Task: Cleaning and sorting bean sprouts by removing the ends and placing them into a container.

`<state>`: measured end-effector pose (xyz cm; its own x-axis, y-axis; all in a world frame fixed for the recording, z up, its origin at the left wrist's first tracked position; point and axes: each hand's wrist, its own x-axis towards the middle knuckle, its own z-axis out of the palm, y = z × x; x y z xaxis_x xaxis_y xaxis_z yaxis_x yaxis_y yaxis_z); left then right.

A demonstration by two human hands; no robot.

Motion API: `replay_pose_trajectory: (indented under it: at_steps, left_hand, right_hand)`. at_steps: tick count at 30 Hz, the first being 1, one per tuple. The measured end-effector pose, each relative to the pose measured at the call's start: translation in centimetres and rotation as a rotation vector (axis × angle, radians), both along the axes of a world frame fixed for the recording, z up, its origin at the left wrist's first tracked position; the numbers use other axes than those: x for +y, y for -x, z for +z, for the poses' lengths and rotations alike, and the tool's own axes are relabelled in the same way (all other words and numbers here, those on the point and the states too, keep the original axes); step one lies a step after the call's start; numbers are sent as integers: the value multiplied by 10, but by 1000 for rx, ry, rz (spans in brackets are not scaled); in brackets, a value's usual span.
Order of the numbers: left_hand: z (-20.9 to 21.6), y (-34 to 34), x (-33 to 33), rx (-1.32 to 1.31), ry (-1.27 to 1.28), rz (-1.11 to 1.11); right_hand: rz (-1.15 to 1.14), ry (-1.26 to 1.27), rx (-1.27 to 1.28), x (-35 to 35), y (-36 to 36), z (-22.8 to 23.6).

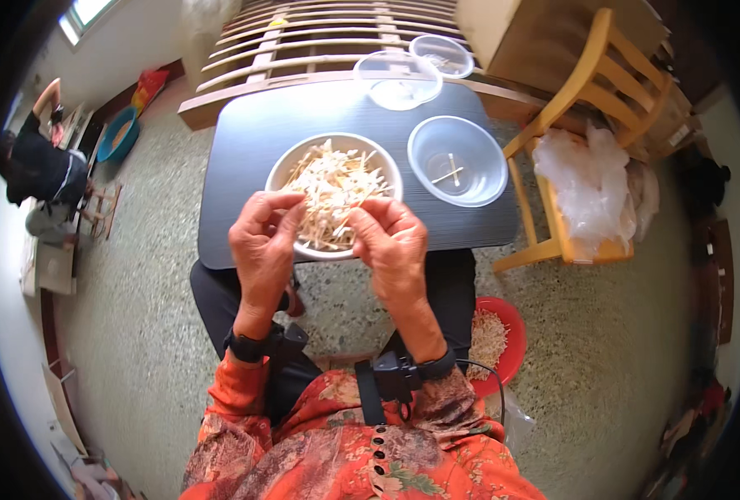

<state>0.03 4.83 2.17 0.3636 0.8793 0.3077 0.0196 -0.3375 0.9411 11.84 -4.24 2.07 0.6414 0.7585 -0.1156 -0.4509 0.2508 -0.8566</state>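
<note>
A white bowl [276,177] heaped with thin, pale sticks with white, fluffy ends, which look like cotton swabs [336,179], stands at the front of the dark table. Over its near left rim, my left hand [266,237] is closed in a pinch, thumb against forefinger. My right hand [393,242] pinches the same way over the near right rim, a short gap from the left. Whatever lies between the fingertips blends into the pile and cannot be made out. Right of the bowl, a clear plastic tub [457,142] holds a few crossed swabs.
Two more clear tubs, a nearer one [397,67] and a farther one [441,50], stand by the table's [236,167] far edge. A wooden chair [545,250] bears plastic bags. On the floor sits a red basin [515,333] of pale pieces. Another person [49,171] is at far left.
</note>
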Motion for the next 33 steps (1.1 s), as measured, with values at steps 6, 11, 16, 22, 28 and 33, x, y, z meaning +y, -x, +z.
replay_pose_trajectory:
  at_steps: [6, 11, 16, 22, 28, 33]
  left_hand:
    - [3, 11, -30, -271, 480, -146]
    - [-1, 11, -47, -386, 580, -194]
    - [-4, 10, -59, -585, 783, -217]
    - [-13, 13, -62, -683, 834, -196]
    - [-5, 19, -72, -598, 587, -123]
    - [-6, 24, -73, -411, 160, -36]
  right_hand:
    - [60, -76, 251, -4, 5, -3]
    - [131, -126, 342, -9, 13, -8]
    - [80, -143, 425, -14, 31, -5]
    - [82, -144, 483, -17, 48, -1]
    - [243, -151, 636, -20, 48, -3]
    - [290, -115, 744, -23, 49, -6]
